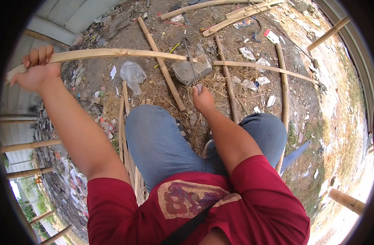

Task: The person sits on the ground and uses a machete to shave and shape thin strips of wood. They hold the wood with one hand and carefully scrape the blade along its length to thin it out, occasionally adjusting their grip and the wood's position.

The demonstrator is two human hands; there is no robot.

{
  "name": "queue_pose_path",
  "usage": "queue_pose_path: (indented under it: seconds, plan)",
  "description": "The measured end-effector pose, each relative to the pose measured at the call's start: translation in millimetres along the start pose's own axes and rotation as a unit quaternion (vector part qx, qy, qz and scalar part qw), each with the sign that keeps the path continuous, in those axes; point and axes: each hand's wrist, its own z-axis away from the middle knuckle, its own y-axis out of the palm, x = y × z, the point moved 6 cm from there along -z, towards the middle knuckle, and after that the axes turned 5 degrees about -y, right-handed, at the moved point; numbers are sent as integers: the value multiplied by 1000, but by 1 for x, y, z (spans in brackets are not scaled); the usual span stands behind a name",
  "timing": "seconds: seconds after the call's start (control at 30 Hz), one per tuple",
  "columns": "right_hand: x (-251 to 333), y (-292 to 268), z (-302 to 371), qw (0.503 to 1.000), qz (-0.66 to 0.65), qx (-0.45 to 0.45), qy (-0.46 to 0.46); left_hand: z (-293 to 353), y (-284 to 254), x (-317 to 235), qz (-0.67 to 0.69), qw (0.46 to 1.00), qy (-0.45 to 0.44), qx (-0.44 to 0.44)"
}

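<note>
My left hand [41,74] is wrapped round the far left end of a long pale bamboo strip [97,54]. The strip runs across to the right, over a round bamboo pole [162,71], and its other end lies on a grey concrete block [183,72]. In my right hand [204,100], closed round the grip, is a long-bladed knife [190,57] with its thin dark blade pointing away from me. The blade crosses the strip's right end above the block; whether it touches cannot be made out. Right of the block lies another bamboo strip [268,70].
More bamboo poles [226,79] and split bamboo lengths [236,19] lie around on littered ground. A clear plastic bag [132,76] is left of the block. A blue-bladed handsaw [295,156] rests beside my right knee. Pale wall panels [68,20] stand at the left.
</note>
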Motion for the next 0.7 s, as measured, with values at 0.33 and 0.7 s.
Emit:
queue_pose_path:
  seconds: [0.33, 0.7]
  plan:
    - [102, -19, 27, 983, -24, 131, -126, 9, -7, -5, -27, 995, 35, -86]
    - [55, -5, 29, 996, -29, 67, -42, 15, -10, -3, -53, 986, 51, -149]
